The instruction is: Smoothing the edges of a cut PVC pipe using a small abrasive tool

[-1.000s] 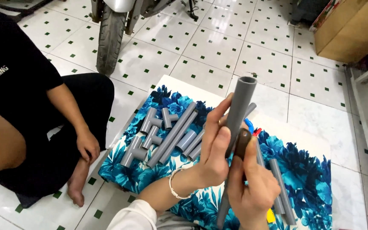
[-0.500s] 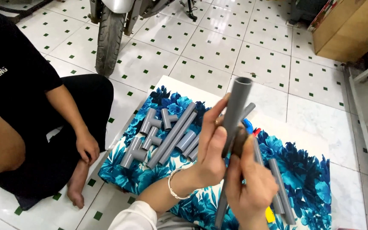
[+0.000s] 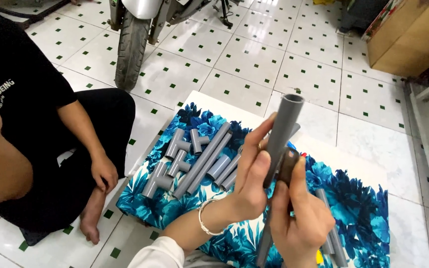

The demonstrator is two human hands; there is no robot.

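While you sit over a blue floral-print cloth [image 3: 175, 203] spread on the tiled floor [image 3: 254, 59], your left hand [image 3: 254, 183] holds a long grey plastic pipe [image 3: 283, 129] in front of you. Its long axis runs steeply upward and slightly rightward, open end at the top, lower end dropping out of view between your wrists. Your left fingers are curled around the pipe's left side, clamped on it. Your right hand [image 3: 299, 218] sits just below and to the right, touching the pipe, fingers closed around a small dark rounded object [image 3: 288, 166] pressed against the pipe's middle; what it is cannot be told. The right hand is nearer you, the left higher up the pipe.

On the cloth to the left lie several grey T-shaped pipe fittings [image 3: 175, 161], and short and long pipe lengths [image 3: 209, 159] lying side by side. More grey pipes [image 3: 331, 228] lie to the right, by your right hand.

Another person in black clothing [image 3: 31, 124] sits on your left. A motorbike wheel [image 3: 130, 44] stands beyond, and a brown cardboard box [image 3: 408, 34] with a colourful patterned edge sits top right.
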